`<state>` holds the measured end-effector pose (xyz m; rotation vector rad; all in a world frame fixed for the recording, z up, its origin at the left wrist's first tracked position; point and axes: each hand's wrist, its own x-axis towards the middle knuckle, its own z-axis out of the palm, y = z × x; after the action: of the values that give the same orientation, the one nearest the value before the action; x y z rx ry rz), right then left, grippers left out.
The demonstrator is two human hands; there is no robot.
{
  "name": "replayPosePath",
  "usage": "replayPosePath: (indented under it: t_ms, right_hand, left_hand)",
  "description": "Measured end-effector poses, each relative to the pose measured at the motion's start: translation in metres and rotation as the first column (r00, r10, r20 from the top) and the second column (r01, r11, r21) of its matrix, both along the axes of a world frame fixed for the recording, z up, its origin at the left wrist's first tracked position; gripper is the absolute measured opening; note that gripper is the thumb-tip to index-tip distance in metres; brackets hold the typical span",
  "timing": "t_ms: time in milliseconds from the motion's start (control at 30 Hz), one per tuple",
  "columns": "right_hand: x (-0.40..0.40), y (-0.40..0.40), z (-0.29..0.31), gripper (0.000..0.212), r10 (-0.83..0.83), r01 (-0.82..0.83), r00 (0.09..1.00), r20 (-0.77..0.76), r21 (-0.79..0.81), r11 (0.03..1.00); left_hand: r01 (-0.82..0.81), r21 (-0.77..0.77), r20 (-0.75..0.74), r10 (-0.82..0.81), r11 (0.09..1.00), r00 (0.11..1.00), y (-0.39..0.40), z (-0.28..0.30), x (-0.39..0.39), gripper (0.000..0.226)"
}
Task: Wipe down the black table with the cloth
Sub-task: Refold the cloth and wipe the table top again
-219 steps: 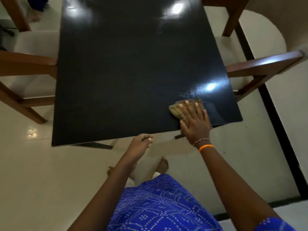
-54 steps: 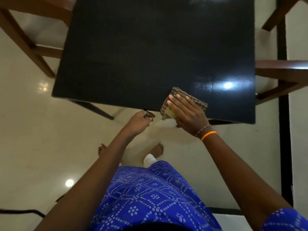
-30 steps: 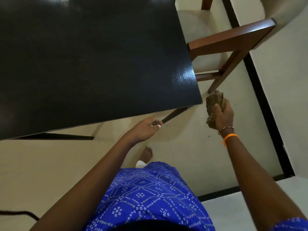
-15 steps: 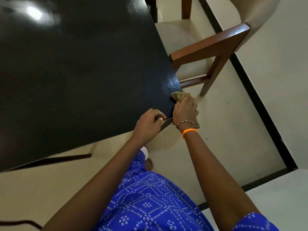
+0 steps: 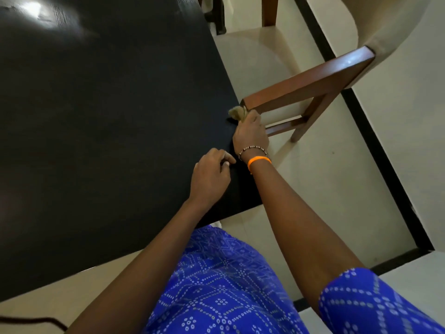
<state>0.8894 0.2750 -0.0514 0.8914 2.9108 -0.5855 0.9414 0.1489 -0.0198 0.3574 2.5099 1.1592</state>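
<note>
The black table [image 5: 103, 121] fills the left and middle of the head view, glossy with a light glare at the far left. My right hand [image 5: 250, 133] is closed around the bunched brownish cloth [image 5: 237, 112] at the table's right edge; only the cloth's tip shows past my fingers. My left hand [image 5: 210, 174] hovers or rests over the table's near right corner, fingers curled, nothing visible in it. Whether it touches the surface I cannot tell.
A wooden chair [image 5: 308, 85] with a cream seat stands right against the table's right edge, its arm end almost touching the cloth. A black floor strip [image 5: 375, 145] runs along the right. A dark cable [image 5: 36, 320] lies on the pale floor at bottom left.
My right hand has slid the cloth farther along the table's right edge, toward the chair arm. My left hand has moved from the table's near edge onto the corner area.
</note>
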Motion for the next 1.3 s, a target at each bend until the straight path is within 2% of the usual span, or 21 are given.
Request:
replayPosePath:
  t_ms: [267, 467, 633, 733, 800, 833, 900, 1000, 1067, 1200, 1300]
  right_hand:
    - [-0.014, 0.013, -0.001, 0.033, 0.05, -0.059, 0.997, -0.063, -0.149, 0.987]
    - [0.051, 0.012, -0.008, 0.027, 0.011, -0.022, 0.997, -0.079, -0.133, 0.991]
    - [0.128, 0.001, -0.01, 0.023, -0.126, 0.111, 0.984, -0.129, -0.121, 0.986]
    - [0.159, -0.015, -0.013, 0.024, -0.233, 0.206, 0.947, -0.221, -0.137, 0.969]
    - [0.166, -0.033, -0.013, 0.028, -0.427, 0.358, 0.866, -0.261, -0.273, 0.893]
    - [0.165, -0.041, -0.012, 0.031, -0.547, 0.449, 0.801, -0.243, -0.361, 0.818]
    - [0.159, -0.055, -0.008, 0.041, -0.743, 0.597, 0.656, -0.136, -0.509, 0.62]
    - [0.148, -0.078, -0.003, 0.049, -0.867, 0.684, 0.493, 0.073, -0.649, 0.334]
    - [0.144, -0.106, 0.0, 0.049, -0.855, 0.685, 0.476, 0.203, -0.696, 0.216]
    - [0.146, -0.174, 0.002, 0.05, -0.797, 0.665, 0.532, 0.286, -0.724, 0.184]
    - [0.147, -0.215, 0.004, 0.051, -0.765, 0.68, 0.546, 0.341, -0.714, 0.167]
  left_hand:
    - [0.017, -0.026, -0.007, -0.017, 1.0, 1.0, 0.005, -0.003, -0.017, 0.019]
    - [0.07, -0.028, -0.04, -0.071, 0.997, 0.997, 0.001, -0.001, 0.009, 0.016]
    - [0.082, -0.028, -0.061, -0.083, 0.996, 0.995, -0.017, 0.002, 0.045, 0.015]
    - [0.069, -0.014, -0.029, -0.07, 0.998, 0.997, -0.037, 0.0, 0.07, 0.016]
    - [0.053, -0.019, -0.004, -0.053, 0.998, 0.999, -0.054, 0.0, 0.087, 0.016]
    - [0.038, -0.036, -0.006, -0.039, 0.999, 0.999, -0.063, -0.001, 0.094, 0.016]
    - [-0.025, -0.078, -0.034, 0.022, 0.997, 0.999, -0.081, -0.001, 0.106, 0.018]
    - [-0.189, -0.113, -0.057, 0.183, 0.975, 0.981, -0.113, 0.0, 0.116, 0.02]
    - [-0.299, -0.109, -0.028, 0.297, 0.948, 0.954, -0.135, -0.001, 0.119, 0.021]
    - [-0.575, -0.023, 0.071, 0.575, 0.818, 0.815, -0.179, -0.001, 0.129, 0.019]
    - [-0.709, -0.013, 0.149, 0.702, 0.705, 0.696, -0.212, -0.007, 0.14, 0.018]
